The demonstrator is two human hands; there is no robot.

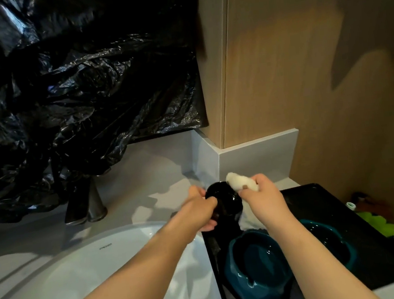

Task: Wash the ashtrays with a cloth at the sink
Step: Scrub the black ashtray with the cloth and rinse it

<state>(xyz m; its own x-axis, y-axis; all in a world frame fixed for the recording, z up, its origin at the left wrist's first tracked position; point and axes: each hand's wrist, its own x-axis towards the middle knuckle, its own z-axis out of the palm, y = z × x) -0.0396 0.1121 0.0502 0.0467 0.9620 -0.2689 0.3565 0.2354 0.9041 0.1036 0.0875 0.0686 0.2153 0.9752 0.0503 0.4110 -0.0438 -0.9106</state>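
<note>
The left hand (204, 204) has its fingers (211, 201) clamped on the near-left side of a black ashtray (224, 201), thumb over the rim and the rest curled beneath, holding it tilted up off the surface above the far end of a black tray (366, 240). The right hand (262, 191) is closed around a white cloth (240, 181), a wad of which sticks out past the knuckles and touches the ashtray's far-right rim. So the work lies directly between the two hands: the cloth comes at the ashtray from the right, the left hand braces from the left, and the wiping stroke would likely run leftward and down across the dark bowl (its inside is too dark to judge for soil).

Below the right forearm, two teal ashtrays (257, 263) and (331, 244) sit side by side on the tray, glistening wet, just beneath the held one; a slip would drop it onto them. The white sink basin (82, 275) lies to the left, under the left forearm, with open room over it for rinsing. The faucet (85, 205) stands farther left on the grey counter (149, 170), well apart. A wooden wall panel (304, 61) closes the right side, and black plastic sheeting (70, 78) hangs behind.
</note>
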